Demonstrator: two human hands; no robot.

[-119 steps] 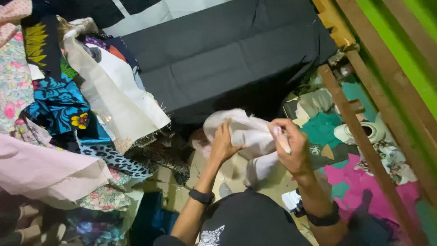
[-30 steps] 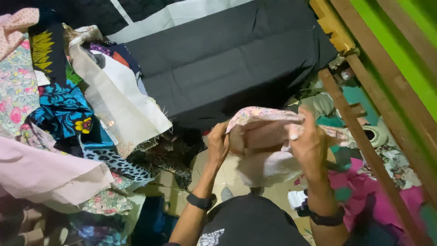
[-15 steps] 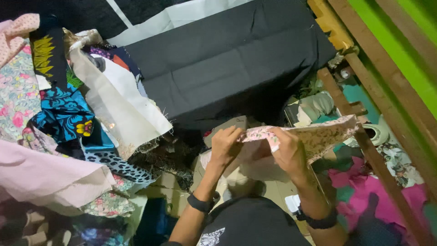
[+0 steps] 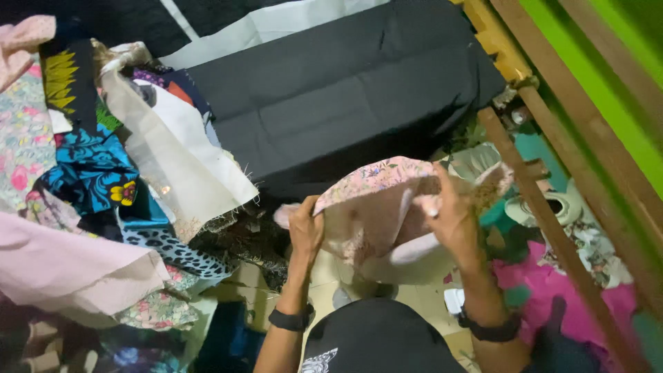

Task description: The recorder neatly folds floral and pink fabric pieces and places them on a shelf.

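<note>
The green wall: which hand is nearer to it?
Right. The right hand grips the pink cloth on the side toward the green wall; the left hand holds the cloth's far edge.

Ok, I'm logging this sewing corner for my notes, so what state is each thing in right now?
Left hand: shut on the pink floral fabric's edge.
Right hand: shut on its other edge.
Pink floral fabric: held up, partly folded over.
Black cloth: spread flat, creased.
Cream fabric piece: draped, lower edge frayed.
Blue patterned fabric: crumpled in the pile.
Plain pink cloth: lying loosely folded.
</note>
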